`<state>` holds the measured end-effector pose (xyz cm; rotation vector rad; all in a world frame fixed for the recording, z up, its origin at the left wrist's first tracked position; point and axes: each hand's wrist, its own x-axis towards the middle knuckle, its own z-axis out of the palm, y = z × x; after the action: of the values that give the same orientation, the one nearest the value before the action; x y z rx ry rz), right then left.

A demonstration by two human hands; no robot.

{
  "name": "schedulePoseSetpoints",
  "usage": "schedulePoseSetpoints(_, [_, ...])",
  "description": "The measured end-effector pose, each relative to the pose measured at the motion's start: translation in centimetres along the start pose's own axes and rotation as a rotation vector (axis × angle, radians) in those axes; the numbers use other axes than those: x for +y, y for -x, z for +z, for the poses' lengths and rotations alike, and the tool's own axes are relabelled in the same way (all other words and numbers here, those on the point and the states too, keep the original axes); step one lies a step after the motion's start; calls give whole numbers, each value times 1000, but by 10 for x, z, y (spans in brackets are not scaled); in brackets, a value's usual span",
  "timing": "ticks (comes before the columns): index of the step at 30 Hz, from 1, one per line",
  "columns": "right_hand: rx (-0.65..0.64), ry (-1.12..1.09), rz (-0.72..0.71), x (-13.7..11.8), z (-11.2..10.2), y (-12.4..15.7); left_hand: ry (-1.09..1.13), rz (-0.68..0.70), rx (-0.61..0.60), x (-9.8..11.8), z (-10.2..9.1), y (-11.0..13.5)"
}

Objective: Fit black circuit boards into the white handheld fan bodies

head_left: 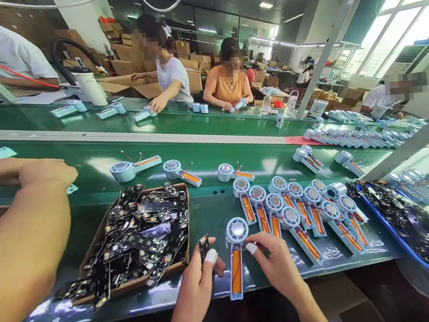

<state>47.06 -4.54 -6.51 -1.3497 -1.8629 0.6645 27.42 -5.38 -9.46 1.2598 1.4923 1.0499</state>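
My left hand (pixel 196 285) pinches a small black circuit board (pixel 203 246) between its fingers and a thumb with a white cover. Just right of it, a pale blue handheld fan (pixel 237 230) lies with its round head away from me. An orange battery (pixel 235 272) and thin wires show in its open handle. My right hand (pixel 278 260), thumb also covered in white, has its fingertips closed on the fan's thin wires beside the neck. What exactly sits between those fingertips is partly hidden.
A cardboard tray (pixel 187 223) heaped with black circuit boards stands left. Several open fans (pixel 274 203) lie right, near a blue tray (pixel 398 242) of dark parts. Another person's arm (pixel 22 238) reaches in from the left. More fans lie on the green belt (pixel 149 145); co-workers sit across.
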Motion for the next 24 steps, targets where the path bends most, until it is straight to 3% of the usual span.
schedulePoseSetpoints(3, [-18,192,-235,-16,-8,1,-38,10,44,-4,1,9])
schedulePoseSetpoints(6, [-193,371,-376,-31,-5,-6,-41,-44,111,-6,5,13])
schedulePoseSetpoints(9, [-332,481,-366,-34,0,-17,-25,-69,87,-2,11,12])
schedulePoseSetpoints(11, [-353,417,-320,-30,1,-21,-45,-31,24,2,15,9])
schedulePoseSetpoints(14, [-279,198,-254,-18,3,-16,-96,50,-24,9,19,2])
schedulePoseSetpoints(17, [-148,66,-237,-2,5,-7,-134,118,11,12,19,-4])
schedulePoseSetpoints(21, [-21,194,-249,8,3,2,-167,81,127,14,15,-6])
schedulePoseSetpoints(24, [39,303,-323,-5,2,5,-79,3,108,17,14,-4])
